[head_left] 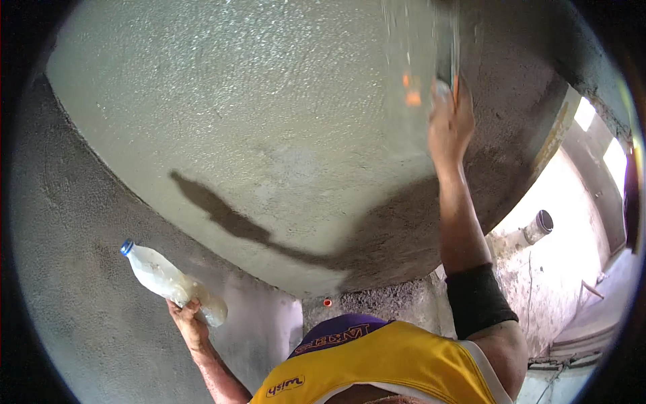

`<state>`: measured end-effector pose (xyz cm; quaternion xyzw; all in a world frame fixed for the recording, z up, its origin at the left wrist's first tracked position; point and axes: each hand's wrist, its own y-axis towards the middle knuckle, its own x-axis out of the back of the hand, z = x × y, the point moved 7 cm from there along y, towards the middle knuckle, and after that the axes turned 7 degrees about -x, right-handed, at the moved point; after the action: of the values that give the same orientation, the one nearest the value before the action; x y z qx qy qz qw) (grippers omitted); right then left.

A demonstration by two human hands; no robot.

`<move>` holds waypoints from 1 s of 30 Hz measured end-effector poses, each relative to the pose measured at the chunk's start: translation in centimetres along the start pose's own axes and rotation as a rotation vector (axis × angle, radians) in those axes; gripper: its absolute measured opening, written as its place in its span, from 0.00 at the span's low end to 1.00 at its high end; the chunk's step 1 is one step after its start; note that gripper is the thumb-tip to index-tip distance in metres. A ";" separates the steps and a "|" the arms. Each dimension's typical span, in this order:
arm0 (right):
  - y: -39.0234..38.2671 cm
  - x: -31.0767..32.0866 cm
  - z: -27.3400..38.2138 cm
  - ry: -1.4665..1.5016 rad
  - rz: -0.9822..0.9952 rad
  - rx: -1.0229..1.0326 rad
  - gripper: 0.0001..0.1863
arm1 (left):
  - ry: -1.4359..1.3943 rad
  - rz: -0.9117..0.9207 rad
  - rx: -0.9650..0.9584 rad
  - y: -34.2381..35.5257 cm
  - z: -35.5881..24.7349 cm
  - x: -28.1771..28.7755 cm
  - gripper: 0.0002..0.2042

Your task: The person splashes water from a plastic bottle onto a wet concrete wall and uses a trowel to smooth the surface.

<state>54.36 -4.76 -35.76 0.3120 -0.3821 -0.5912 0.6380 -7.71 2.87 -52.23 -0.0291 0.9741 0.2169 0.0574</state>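
Observation:
My left hand (188, 323) is closed around the lower part of a cloudy, translucent plastic bottle (158, 273). Its blue cap points up and to the left, and smears coat the side near my fingers. Raised high at the right, my right hand (451, 124) grips a plastering trowel (447, 50) with orange on its handle. Motion blurs the blade, so its outline is unclear. The trowel is at the wet, shiny grey plaster (256, 81) of a broad surface; the blur hides whether the blade touches it.
Rougher grey wall (74, 222) runs along the left, beyond the plaster's curved-looking edge. My arm's shadow (229, 215) falls across the plaster. A pipe end (538, 227) sticks out from the pale wall at right. A small red ring-shaped thing (328, 303) shows below the plaster.

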 end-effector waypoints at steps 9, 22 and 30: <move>-9.6 -9.0 17.7 0.547 0.319 0.385 0.27 | 0.046 -0.068 -0.110 2.0 -2.7 -6.4 0.44; -3.0 2.0 -10.8 0.077 0.061 -0.119 0.16 | 0.321 -0.039 -0.132 1.2 -10.3 1.8 0.38; 0.6 -4.9 13.8 0.560 0.022 0.278 0.20 | 0.434 -0.089 -0.223 2.4 -13.9 -2.3 0.43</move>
<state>42.81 0.90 -28.77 0.5429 -0.2719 -0.4173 0.6761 -7.05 -0.75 -38.45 -0.1238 0.9315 0.3090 -0.1470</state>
